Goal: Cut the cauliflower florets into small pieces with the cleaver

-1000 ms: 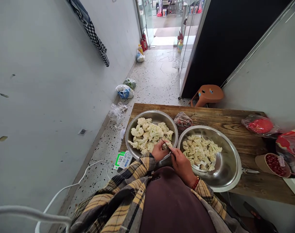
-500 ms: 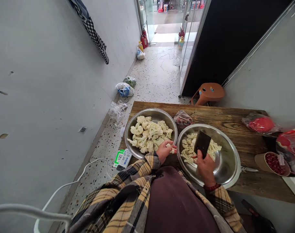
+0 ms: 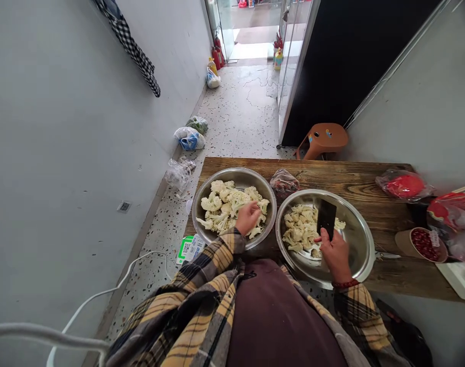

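Note:
Two steel bowls stand side by side on a wooden table (image 3: pixel 354 176). The left bowl (image 3: pixel 201 196) holds large cauliflower florets (image 3: pixel 220 201). My left hand (image 3: pixel 247 216) reaches into it, fingers curled over the florets; I cannot make out whether it grips one. The right bowl (image 3: pixel 356 239) holds smaller cut cauliflower pieces (image 3: pixel 299 229). Over this bowl my right hand (image 3: pixel 335 252) is closed on the handle of a dark cleaver (image 3: pixel 326 218), blade pointing up and away from me.
A plastic bag (image 3: pixel 283 182) lies behind the bowls. Red bagged items (image 3: pixel 404 186) and a cup of red beans (image 3: pixel 421 243) sit at the table's right. An orange stool (image 3: pixel 322 140) stands beyond the table. Plastic bags (image 3: pixel 188 138) lie along the left wall, and a white cable (image 3: pixel 121 285) crosses the floor.
My hands were together between the bowls. The right hand swung the cleaver over the right bowl, and the left hand moved back into the left bowl.

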